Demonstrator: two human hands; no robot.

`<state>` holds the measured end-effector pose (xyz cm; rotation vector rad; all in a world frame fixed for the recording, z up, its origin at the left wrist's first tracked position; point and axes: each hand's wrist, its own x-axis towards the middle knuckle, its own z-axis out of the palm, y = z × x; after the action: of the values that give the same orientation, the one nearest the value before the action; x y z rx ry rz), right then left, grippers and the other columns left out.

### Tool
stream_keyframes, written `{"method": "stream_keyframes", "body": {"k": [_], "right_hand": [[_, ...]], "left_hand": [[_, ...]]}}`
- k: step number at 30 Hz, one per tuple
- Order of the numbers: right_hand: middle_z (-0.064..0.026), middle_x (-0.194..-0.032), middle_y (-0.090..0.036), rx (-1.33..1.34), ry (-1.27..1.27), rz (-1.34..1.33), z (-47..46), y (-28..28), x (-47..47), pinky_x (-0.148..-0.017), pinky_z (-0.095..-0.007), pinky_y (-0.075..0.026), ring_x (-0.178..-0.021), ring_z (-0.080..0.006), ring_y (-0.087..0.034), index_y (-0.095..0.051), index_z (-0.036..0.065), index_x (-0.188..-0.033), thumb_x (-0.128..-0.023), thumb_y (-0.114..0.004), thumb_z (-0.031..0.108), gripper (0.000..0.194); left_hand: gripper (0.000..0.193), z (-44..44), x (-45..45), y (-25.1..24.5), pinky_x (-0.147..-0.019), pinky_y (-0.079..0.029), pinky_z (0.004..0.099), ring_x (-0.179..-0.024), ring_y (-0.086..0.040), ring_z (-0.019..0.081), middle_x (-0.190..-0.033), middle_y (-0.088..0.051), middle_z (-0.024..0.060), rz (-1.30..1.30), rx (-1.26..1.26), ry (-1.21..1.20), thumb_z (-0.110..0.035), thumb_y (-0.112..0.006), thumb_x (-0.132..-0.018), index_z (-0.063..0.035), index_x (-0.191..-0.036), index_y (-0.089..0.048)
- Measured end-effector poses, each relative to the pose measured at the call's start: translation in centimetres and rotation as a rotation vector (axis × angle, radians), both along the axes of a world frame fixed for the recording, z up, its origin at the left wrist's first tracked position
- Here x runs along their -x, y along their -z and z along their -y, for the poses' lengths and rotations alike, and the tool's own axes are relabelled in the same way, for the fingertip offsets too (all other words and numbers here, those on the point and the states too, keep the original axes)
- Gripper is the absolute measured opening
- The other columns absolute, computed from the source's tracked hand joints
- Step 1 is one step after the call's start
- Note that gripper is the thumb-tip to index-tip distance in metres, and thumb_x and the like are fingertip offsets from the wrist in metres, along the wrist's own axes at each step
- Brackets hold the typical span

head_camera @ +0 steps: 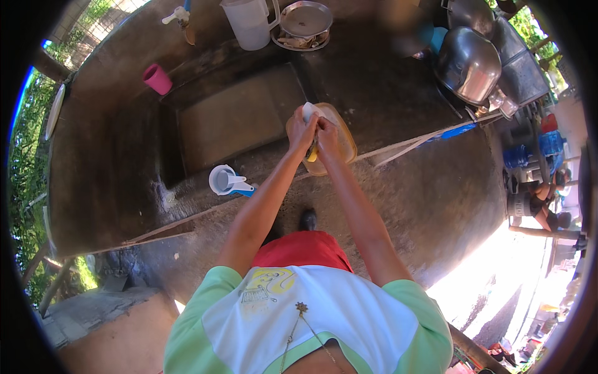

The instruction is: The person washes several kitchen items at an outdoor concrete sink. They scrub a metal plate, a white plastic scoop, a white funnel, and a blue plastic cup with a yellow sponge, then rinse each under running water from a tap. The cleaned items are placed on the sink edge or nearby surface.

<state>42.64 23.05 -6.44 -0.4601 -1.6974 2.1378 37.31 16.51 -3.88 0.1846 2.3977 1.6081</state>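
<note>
Both hands meet above a yellowish plastic tray (345,140) at the near edge of a dark concrete counter. My left hand (302,130) has its fingers closed around a small white object (309,111), whose kind I cannot tell. Against it presses my right hand (328,135), with its fingertips at the same object; whether it grips it too is hidden. Something yellow (313,154) shows just below, between the wrists, partly covered by the hands.
A recessed basin (233,117) lies left of the tray. White dippers (225,180) rest at the near edge, a pink cup (157,79) farther left. A translucent pitcher (250,25) and a metal plate (306,19) stand behind; metal pots (468,65) crowd the right.
</note>
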Motion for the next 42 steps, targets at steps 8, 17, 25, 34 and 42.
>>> {"method": "stream_keyframes", "body": {"k": [8, 17, 25, 34, 42], "right_hand": [[-0.0158, -0.083, -0.059, -0.945, 0.037, -0.102, 0.0, 1.1, 0.8, -0.078, -0.0436, -0.040, -0.085, -0.0350, -0.054, -0.060, 0.005, -0.087, -0.071, -0.055, 0.003, 0.017], [-0.0185, -0.105, -0.044, -0.979, 0.252, -0.014, -0.9, 4.0, 2.4, -0.083, -0.0414, -0.037, -0.097, -0.0339, -0.044, -0.047, 0.008, -0.102, -0.069, -0.063, 0.014, 0.038], [-0.0092, -0.095, -0.054, 0.845, -0.052, -0.292, -2.6, 4.2, 1.6, -0.077, -0.0355, -0.043, -0.089, -0.0232, -0.053, -0.048, 0.008, -0.099, -0.088, -0.041, 0.032, 0.027], [-0.0148, -0.098, -0.055, -0.633, 0.030, 0.189, -0.9, 1.6, -2.6, -0.074, -0.0400, -0.044, -0.086, -0.0332, -0.057, -0.046, 0.007, -0.102, -0.082, -0.053, 0.014, 0.022], [-0.0171, -0.103, -0.054, -1.366, -0.524, 0.197, -0.9, 2.9, -2.2, -0.082, -0.0404, -0.044, -0.097, -0.0340, -0.052, -0.054, 0.008, -0.105, -0.075, -0.060, 0.013, 0.031]], "left_hand": [[0.062, 1.2, 0.5, 1.1, -0.088, -0.040, 0.0372, -0.106, -0.051, 0.0298, -0.115, -0.051, 0.0195, -0.011, 0.085, 0.088, -0.040, -0.059, -0.075, -0.0071, -0.124, -0.039], [0.057, 1.5, -0.7, -0.5, -0.085, -0.042, 0.0420, -0.102, -0.050, 0.0359, -0.112, -0.049, 0.0189, -0.426, 0.173, 0.300, -0.039, -0.056, -0.079, -0.0092, -0.124, -0.036], [0.059, -0.4, -3.6, -5.1, -0.085, -0.042, 0.0428, -0.105, -0.045, 0.0370, -0.120, -0.042, 0.0179, -0.683, 0.028, 0.366, -0.029, -0.063, -0.075, -0.0135, -0.125, -0.036], [0.051, 6.9, -0.6, -1.9, -0.084, -0.042, 0.0390, -0.105, -0.045, 0.0307, -0.118, -0.041, 0.0160, -0.276, -0.383, -0.355, -0.030, -0.050, -0.082, -0.0084, -0.125, -0.034], [0.063, 11.6, -5.1, 8.8, -0.101, -0.025, 0.0391, -0.122, -0.030, 0.0318, -0.131, -0.030, 0.0194, 0.332, -0.513, -0.595, -0.033, -0.043, -0.086, -0.0017, -0.134, -0.018]]}}
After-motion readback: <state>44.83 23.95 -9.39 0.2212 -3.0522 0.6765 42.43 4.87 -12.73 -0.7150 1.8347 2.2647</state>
